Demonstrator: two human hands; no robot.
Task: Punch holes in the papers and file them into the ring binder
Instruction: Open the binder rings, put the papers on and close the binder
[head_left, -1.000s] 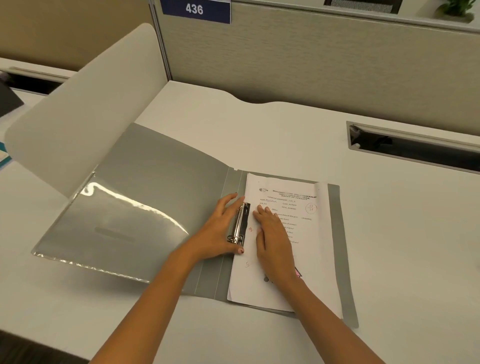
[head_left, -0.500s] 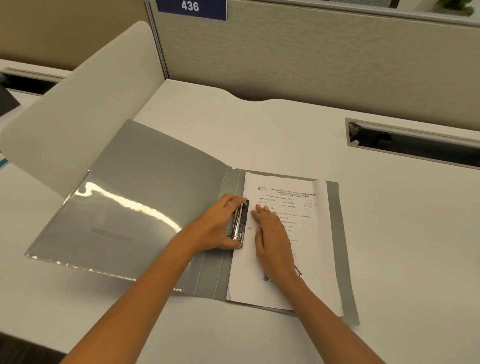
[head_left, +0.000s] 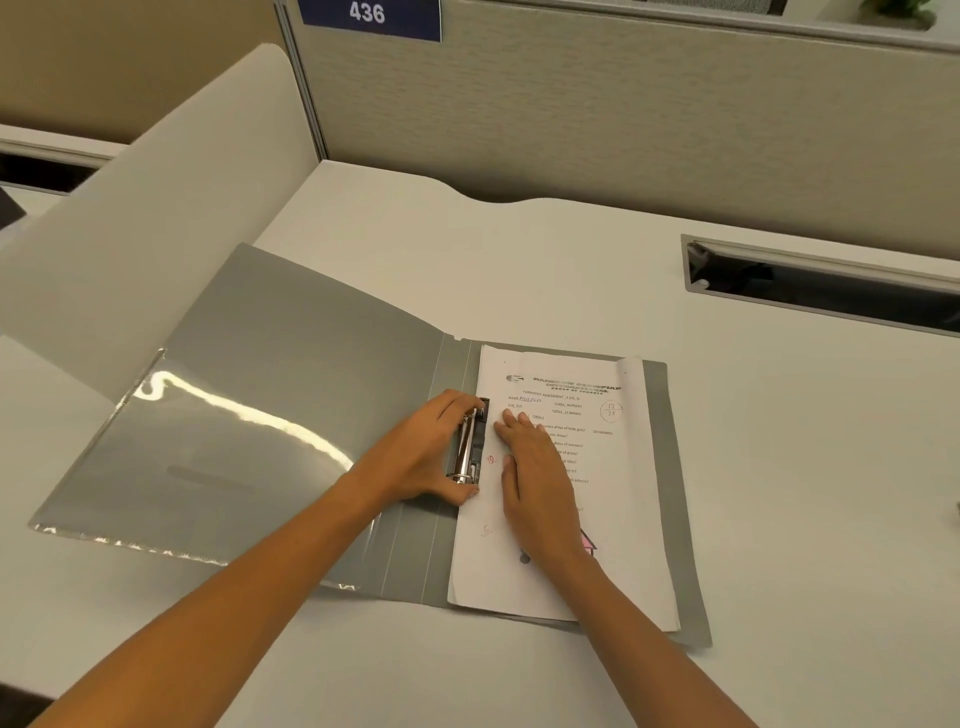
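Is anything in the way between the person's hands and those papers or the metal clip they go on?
Nothing visible is. The right hand lies flat on the papers, which already lie on the open binder. The left hand is wrapped around the ring mechanism at the papers' left edge.

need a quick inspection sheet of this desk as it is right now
surface: white desk, bare apart from the binder
job's things: grey ring binder lies open; papers stacked on its right half beside the metal ring clip; no hole punch in view
clutter: nothing seen
grippers: left hand wraps the ring clip; right hand lies flat, pressing the papers
cables: none clearly seen; dark cable slot in the desk at right, contents unclear
surroundings: beige partition with a blue sign reading 436; white curved divider at left
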